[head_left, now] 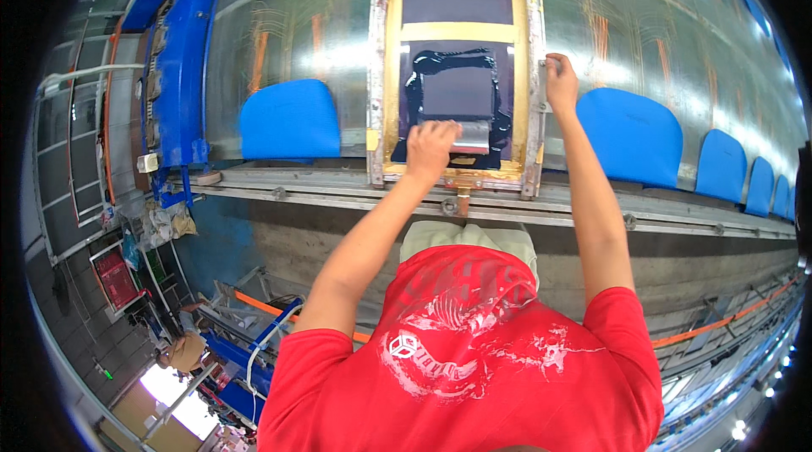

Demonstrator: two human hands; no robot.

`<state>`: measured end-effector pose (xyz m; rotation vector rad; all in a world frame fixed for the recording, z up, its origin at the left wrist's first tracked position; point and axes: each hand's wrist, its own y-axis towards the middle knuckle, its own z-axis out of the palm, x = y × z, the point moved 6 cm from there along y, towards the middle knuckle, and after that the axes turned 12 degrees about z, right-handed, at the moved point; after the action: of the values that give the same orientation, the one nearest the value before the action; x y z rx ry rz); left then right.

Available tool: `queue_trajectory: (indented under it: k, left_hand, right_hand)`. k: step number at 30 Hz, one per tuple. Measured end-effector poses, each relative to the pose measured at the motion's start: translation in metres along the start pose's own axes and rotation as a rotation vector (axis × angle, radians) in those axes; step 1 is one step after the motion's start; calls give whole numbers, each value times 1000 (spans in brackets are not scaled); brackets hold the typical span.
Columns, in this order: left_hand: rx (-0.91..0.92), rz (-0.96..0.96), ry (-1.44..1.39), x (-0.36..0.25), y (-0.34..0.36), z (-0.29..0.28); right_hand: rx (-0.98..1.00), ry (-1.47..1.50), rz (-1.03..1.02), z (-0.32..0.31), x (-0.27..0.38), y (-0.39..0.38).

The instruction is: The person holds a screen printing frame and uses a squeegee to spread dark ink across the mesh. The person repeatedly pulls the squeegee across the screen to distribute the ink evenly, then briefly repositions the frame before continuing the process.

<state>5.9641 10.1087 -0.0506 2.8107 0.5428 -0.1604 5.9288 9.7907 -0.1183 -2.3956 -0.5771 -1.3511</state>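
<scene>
The left grip (431, 149) clamps a silver squeegee (475, 138) low on the inked printing screen (458, 90); probably stiff, slippery, best held along its top. Whether the right grip (559, 82), beside the frame (532, 21), is closed is unclear.

Ink (414, 101) dk navy/blk, tape (457, 32) yel. Squeegee (475, 138) silver-gry. Panels (290, 120) bright blue; shirt (507, 380) red w/ wht streaks.

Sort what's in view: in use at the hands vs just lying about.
In use:
- left hand, on the metallic squeegee
- right hand, at the frame's right edge
- screen frame
- dark ink

Apparently not in use:
- blue panels beside the frame
- red panel, far left
</scene>
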Motion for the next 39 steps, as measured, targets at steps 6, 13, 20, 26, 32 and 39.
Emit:
queue_trajectory:
  k: [6,13,20,26,32,39]
  left_hand:
    - [-53,10,-139,-6,-27,-23]
    - [-11,-86,-130,-23,-22,-14]
    - [25,-123,-83,-28,-17,-3]
    - [12,-138,-90,-36,-36,4]
    - [51,-44,-66,-45,-73,0]
    - [115,-141,-146,26,23,12]
  right_hand:
    - [-77,13,7,-12,46,-10]
    - [-101,177,-105,-19,33,-20]
    - [-53,198,-42,-15,7,-27]
    - [-58,212,-77,-12,-2,-26]
    - [-73,83,-2,-2,-15,-18]
    - [-116,99,-10,2,-25,-16]
